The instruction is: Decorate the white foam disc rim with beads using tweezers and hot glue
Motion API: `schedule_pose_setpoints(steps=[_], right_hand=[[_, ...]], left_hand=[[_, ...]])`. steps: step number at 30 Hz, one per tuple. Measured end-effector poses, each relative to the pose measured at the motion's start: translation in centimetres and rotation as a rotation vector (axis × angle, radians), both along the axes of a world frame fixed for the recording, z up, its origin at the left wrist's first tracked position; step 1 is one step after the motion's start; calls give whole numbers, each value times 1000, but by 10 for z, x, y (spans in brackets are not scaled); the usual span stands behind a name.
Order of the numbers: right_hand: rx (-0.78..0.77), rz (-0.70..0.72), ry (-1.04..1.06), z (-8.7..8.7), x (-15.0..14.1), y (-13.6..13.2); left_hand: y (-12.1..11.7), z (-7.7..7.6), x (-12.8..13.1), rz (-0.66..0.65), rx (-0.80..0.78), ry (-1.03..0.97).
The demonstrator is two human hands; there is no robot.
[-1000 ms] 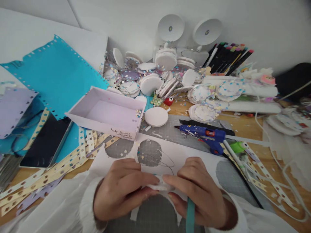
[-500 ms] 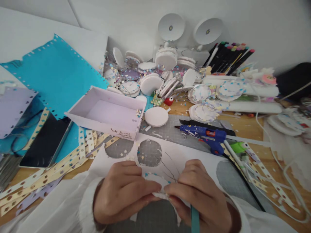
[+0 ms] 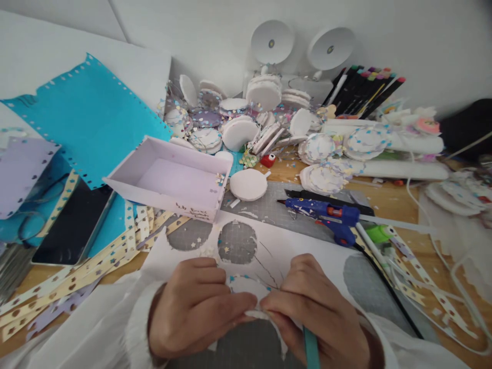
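Close to me, a white disc (image 3: 246,285) with small blue pieces along its far edge is held between my two hands. My left hand (image 3: 202,307) is closed, its thumb and fingers pinching the disc's near edge from the left. From the right, my right hand (image 3: 317,310) pinches the same edge, the two thumb tips almost meeting. A teal strip-like handle (image 3: 311,348) also sticks out below the right hand's fingers; its other end is hidden. Beneath the hands lies a white sheet (image 3: 323,248) with round holes cut out, over a grey cutting mat (image 3: 249,343).
A lilac open box (image 3: 172,174) stands beyond my left hand. A blue glue gun (image 3: 326,212) lies right of centre, its cable running nearby. Several white discs (image 3: 240,132) are heaped behind. Punched paper strips (image 3: 100,261) and a phone (image 3: 73,225) are at left.
Both hands keep their pinch on the disc and have shifted only slightly. The teal handle has tilted a little, its lower end further right.
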State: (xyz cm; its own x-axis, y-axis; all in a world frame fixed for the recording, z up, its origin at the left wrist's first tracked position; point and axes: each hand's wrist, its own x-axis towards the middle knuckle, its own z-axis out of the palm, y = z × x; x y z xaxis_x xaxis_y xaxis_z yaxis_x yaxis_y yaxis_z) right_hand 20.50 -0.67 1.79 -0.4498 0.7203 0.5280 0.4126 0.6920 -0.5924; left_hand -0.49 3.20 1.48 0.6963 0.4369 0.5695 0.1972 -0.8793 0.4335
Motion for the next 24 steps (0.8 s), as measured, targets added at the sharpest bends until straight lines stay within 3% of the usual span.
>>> schedule_pose_setpoints(steps=[18,24], right_hand=[[-20,-4,62,1,0,1],[-34,-70,94,2,-1,-1]], left_hand=[[2,-2,-2,-22,-29,-27],[2,1,-1,13,-30,-11]])
